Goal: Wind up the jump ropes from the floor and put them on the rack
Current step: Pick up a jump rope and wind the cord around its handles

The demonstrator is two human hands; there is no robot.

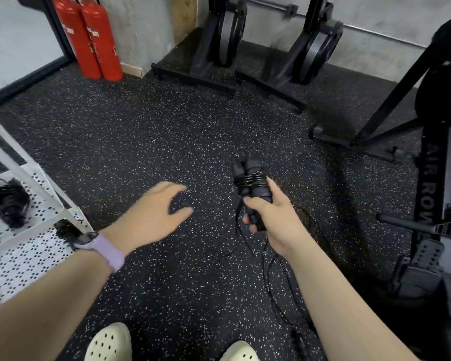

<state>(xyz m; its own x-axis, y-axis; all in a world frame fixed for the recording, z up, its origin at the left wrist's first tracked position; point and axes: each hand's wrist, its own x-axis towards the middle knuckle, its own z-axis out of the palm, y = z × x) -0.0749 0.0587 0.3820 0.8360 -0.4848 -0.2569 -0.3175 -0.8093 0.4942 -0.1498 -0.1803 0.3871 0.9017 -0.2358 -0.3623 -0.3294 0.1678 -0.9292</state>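
Right hand [271,220], centre-right of frame, grips the two black foam handles of a black jump rope [253,186], with several turns of thin cord wound around them above the fist. The remaining black cord [268,269] trails from the hand down onto the black speckled rubber floor [141,142] at lower centre. Left hand [151,212], centre of frame, hovers with fingers spread and relaxed, holding nothing; a lilac wristband [107,250] sits on its wrist. White perforated metal rack [24,259] stands at the left edge, with a wound black rope bundle [8,201] lying on its upper shelf. Two red fire extinguishers [89,37] stand upper left.
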